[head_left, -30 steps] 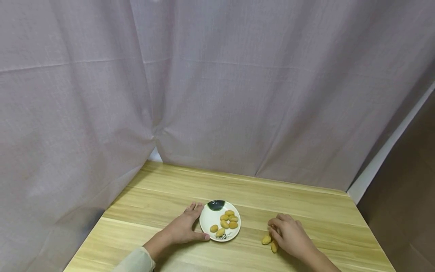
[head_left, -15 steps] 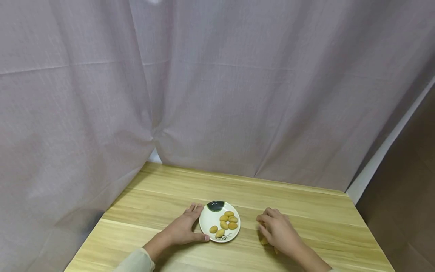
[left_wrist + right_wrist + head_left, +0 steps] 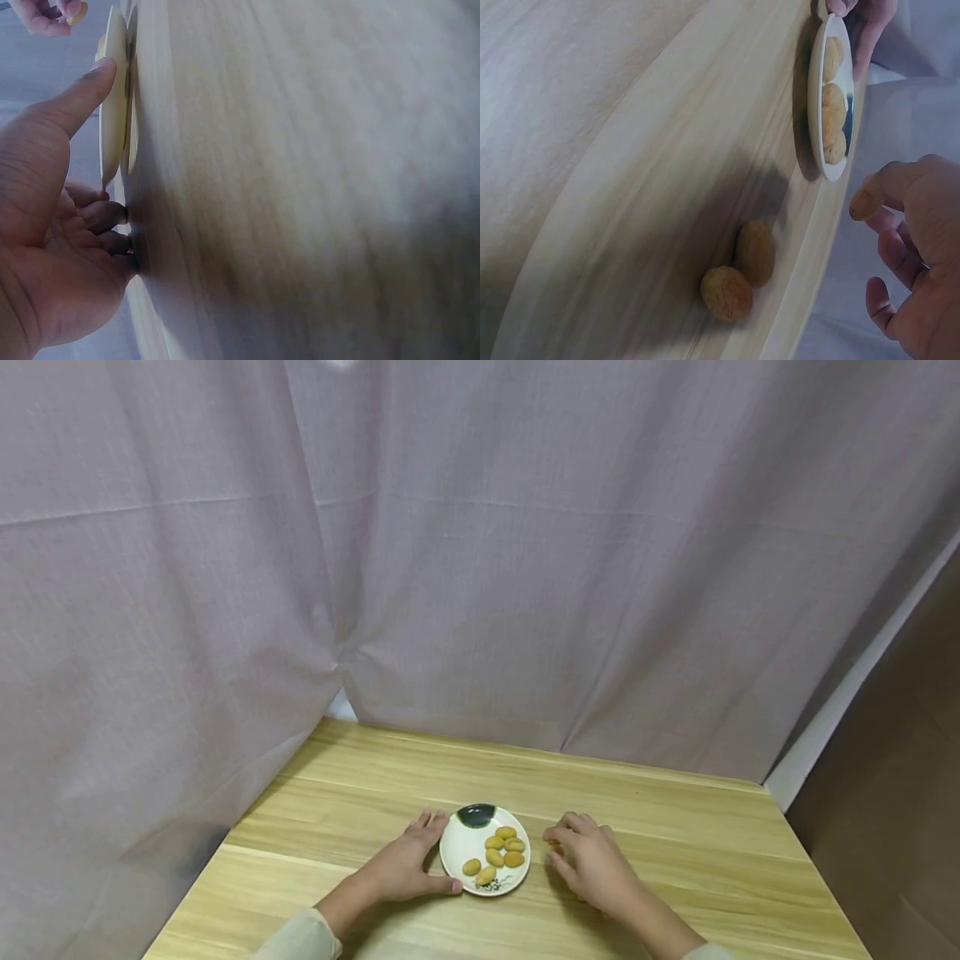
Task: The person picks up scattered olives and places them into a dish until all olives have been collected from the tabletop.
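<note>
My left hand point(image 3: 408, 860) holds the left side of a small round plate point(image 3: 461, 847), thumb and fingers spread along its rim. The plate is white with a dark green patch, and several yellow-brown oval fruits point(image 3: 494, 857) lie on it. Just right of the plate, my right hand point(image 3: 592, 867) pinches one such small fruit point(image 3: 865, 204) between thumb and fingertips, raised above the table. Two more oval fruits, one rounder point(image 3: 727, 293) and one longer point(image 3: 755, 253), lie side by side on the table in the right wrist view; the right hand mostly hides them in the head view.
The light wood-grain table point(image 3: 660, 810) carries everything. Grey curtains point(image 3: 480, 568) hang behind it and along its left side. A dark brown surface point(image 3: 885, 802) stands beyond the right edge.
My right hand has moved left from the loose fruits toward the plate, now with one fruit in its fingertips. The left hand and the plate have stayed in place.
</note>
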A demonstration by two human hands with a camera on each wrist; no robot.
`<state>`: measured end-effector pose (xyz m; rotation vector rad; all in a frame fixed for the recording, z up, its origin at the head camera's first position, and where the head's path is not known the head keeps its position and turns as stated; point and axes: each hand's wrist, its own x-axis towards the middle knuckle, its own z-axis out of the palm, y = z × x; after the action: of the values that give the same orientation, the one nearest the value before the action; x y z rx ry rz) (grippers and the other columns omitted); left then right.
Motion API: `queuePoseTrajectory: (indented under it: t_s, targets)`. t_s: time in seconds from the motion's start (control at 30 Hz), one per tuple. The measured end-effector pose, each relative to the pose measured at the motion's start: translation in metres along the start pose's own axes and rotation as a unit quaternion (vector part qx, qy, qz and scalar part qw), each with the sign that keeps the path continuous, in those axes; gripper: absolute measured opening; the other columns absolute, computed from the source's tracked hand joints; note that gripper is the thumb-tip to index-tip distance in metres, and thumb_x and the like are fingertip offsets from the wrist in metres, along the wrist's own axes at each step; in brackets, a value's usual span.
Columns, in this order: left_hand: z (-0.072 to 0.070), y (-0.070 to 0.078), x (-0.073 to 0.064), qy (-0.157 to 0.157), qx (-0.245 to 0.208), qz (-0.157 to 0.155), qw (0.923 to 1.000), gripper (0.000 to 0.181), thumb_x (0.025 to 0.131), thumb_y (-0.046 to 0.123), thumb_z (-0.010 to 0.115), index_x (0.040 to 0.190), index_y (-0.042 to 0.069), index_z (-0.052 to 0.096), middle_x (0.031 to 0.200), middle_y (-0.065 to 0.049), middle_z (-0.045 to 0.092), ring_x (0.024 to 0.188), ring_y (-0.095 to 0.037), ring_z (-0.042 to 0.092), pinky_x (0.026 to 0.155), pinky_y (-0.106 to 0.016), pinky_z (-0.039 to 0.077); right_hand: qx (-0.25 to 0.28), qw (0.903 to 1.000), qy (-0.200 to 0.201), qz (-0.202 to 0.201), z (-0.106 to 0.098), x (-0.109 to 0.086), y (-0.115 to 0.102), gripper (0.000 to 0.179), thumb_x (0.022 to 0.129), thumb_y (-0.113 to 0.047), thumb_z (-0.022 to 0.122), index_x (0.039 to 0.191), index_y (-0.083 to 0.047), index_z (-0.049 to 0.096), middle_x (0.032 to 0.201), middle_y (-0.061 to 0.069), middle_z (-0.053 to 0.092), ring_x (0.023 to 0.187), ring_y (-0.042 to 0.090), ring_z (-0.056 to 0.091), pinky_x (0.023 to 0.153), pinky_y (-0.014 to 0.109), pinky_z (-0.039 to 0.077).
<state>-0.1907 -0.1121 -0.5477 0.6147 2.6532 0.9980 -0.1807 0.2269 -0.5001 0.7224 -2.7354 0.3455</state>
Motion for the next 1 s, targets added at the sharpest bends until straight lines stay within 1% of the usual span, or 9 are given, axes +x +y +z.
queuePoseTrajectory:
  t_s: [0.2,0.3,0.43,0.57,0.73,0.87,1.0]
  targets:
    - [0.001,-0.001,0.0,-0.003,-0.004,-0.005,1.0,0.124,0.088,0.067,0.085,0.174,0.0,0.026,0.183,-0.022,0.024,0.171,-0.049,0.017,0.135,-0.071,0.024,0.006,0.9995,0.021,-0.021,0.003,0.005,-0.006,0.024,0.085,-0.014,0.095,0.106,-0.015,0.084,0.102,-0.007,0.074,0.096,0.012,0.066,0.076,0.032,0.05]
    - [0.002,-0.002,0.0,-0.003,-0.004,-0.006,1.0,0.124,0.088,0.067,0.085,0.174,0.0,0.026,0.183,-0.022,0.024,0.171,-0.048,0.017,0.135,-0.07,0.024,0.011,0.9993,0.025,-0.027,0.004,0.008,-0.009,0.024,0.085,-0.015,0.096,0.106,-0.015,0.084,0.102,-0.006,0.073,0.097,0.012,0.066,0.077,0.033,0.051]
    - [0.002,-0.002,0.0,-0.001,-0.001,-0.004,1.0,0.124,0.088,0.067,0.085,0.174,0.0,0.026,0.183,-0.022,0.024,0.171,-0.048,0.017,0.135,-0.071,0.025,0.019,0.9994,0.015,-0.024,0.005,0.012,-0.016,0.022,0.087,-0.016,0.095,0.106,-0.016,0.084,0.102,-0.007,0.073,0.098,0.011,0.065,0.079,0.031,0.048]
    - [0.002,-0.001,0.0,0.0,-0.001,-0.004,1.0,0.124,0.088,0.067,0.085,0.174,0.0,0.026,0.183,-0.022,0.024,0.171,-0.048,0.017,0.135,-0.07,0.024,0.03,0.9993,0.005,-0.025,0.006,0.018,-0.022,0.021,0.088,-0.014,0.093,0.107,-0.016,0.084,0.104,-0.007,0.074,0.098,0.011,0.065,0.079,0.031,0.048]
    - [0.002,0.0,0.0,0.001,-0.004,-0.004,1.0,0.124,0.088,0.065,0.087,0.174,-0.001,0.026,0.182,-0.023,0.024,0.171,-0.048,0.018,0.135,-0.071,0.024,0.037,0.9989,-0.003,-0.03,0.008,0.023,-0.027,0.021,0.09,-0.014,0.092,0.109,-0.014,0.083,0.106,-0.005,0.075,0.099,0.013,0.066,0.081,0.034,0.05]
    - [0.002,-0.001,0.0,0.0,-0.001,-0.005,1.0,0.124,0.088,0.067,0.086,0.174,0.0,0.026,0.183,-0.022,0.025,0.171,-0.048,0.018,0.135,-0.07,0.025,0.042,0.9984,-0.003,-0.037,0.01,0.026,-0.031,0.02,0.09,-0.014,0.091,0.109,-0.014,0.083,0.107,-0.004,0.076,0.1,0.014,0.067,0.081,0.035,0.051]
    - [0.002,-0.003,0.001,-0.001,-0.002,-0.005,1.0,0.124,0.088,0.067,0.085,0.174,0.0,0.026,0.183,-0.021,0.024,0.172,-0.047,0.017,0.135,-0.07,0.024,0.044,0.9984,-0.013,-0.033,0.014,0.03,-0.035,0.021,0.091,-0.015,0.09,0.111,-0.014,0.084,0.107,-0.004,0.075,0.102,0.014,0.066,0.083,0.037,0.054]
